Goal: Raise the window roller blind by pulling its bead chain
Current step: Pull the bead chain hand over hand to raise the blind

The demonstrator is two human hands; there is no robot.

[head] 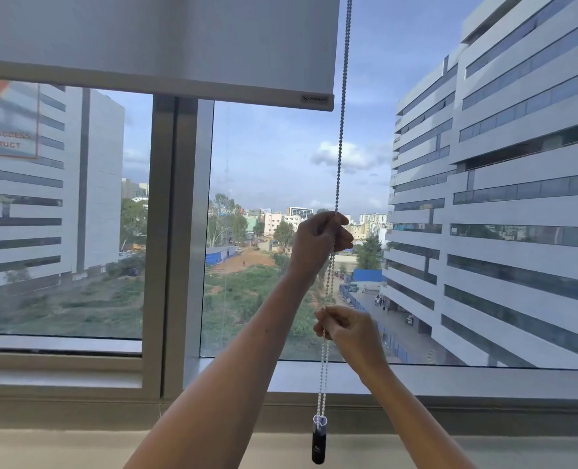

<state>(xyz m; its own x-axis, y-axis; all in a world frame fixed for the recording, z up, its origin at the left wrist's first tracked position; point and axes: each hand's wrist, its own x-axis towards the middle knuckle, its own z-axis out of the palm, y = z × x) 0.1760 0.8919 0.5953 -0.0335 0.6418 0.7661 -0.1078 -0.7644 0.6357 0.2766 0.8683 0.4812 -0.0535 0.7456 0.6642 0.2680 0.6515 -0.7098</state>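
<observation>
A white roller blind (166,42) covers the top of the window, its bottom bar (213,94) about a fifth of the way down the view. The grey bead chain (343,106) hangs beside the blind's right edge and ends in a black weight (318,446) near the sill. My left hand (321,245) is closed around the chain at mid height. Lower down, my right hand (346,328) pinches the chain between its fingers.
A grey window frame post (176,231) stands left of the chain. The sill (483,380) runs below my forearms. A partly readable sticker (7,120) is on the left pane. Office buildings and open ground lie outside the glass.
</observation>
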